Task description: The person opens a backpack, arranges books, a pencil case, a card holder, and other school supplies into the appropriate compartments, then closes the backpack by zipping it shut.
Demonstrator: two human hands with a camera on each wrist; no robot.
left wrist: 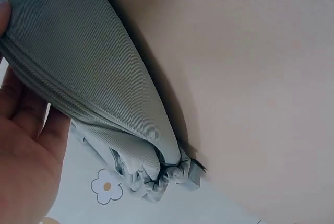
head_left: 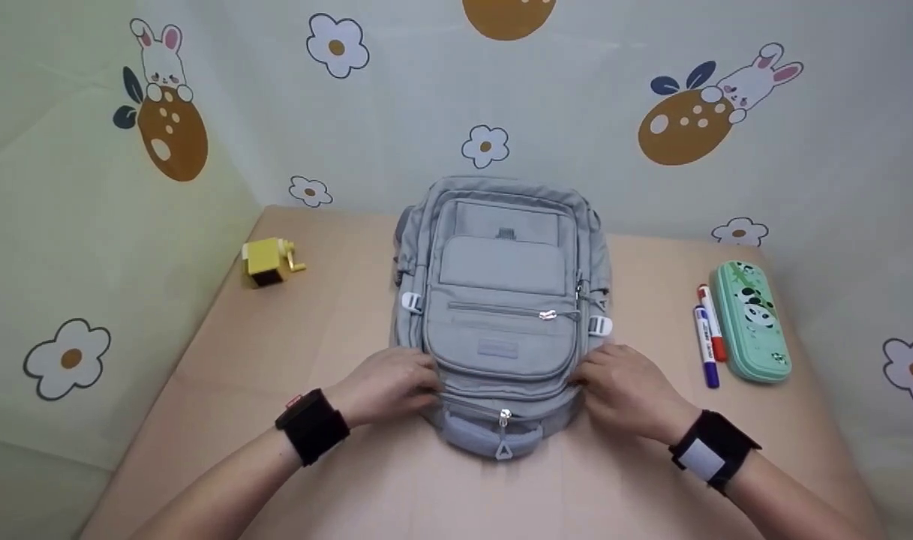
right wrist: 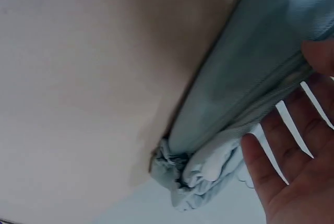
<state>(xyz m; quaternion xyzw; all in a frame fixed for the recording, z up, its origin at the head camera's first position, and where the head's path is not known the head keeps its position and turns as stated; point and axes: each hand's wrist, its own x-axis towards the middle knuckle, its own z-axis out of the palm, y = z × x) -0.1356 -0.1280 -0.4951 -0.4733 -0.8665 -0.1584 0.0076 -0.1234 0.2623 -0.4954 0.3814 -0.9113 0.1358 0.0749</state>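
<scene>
A grey backpack (head_left: 501,259) lies on the table, its front pockets facing up and its carry handle (head_left: 494,439) toward me. My left hand (head_left: 388,386) grips its left edge near the handle end. In the left wrist view, the thumb is on the grey fabric (left wrist: 99,41) and the fingers lie across the zipper seam. On the opposite edge, my right hand (head_left: 629,390) holds the bag at about the same height. The right wrist view has that thumb at the zipper seam (right wrist: 261,91) and the fingers spread over the front side. Black bands circle both wrists.
A yellow pencil sharpener (head_left: 267,259) with a crank stands at the far left. To the right lie a blue marker (head_left: 706,345), a red marker (head_left: 711,319) and a green panda pencil case (head_left: 752,322). A patterned curtain (head_left: 411,97) rises behind the table.
</scene>
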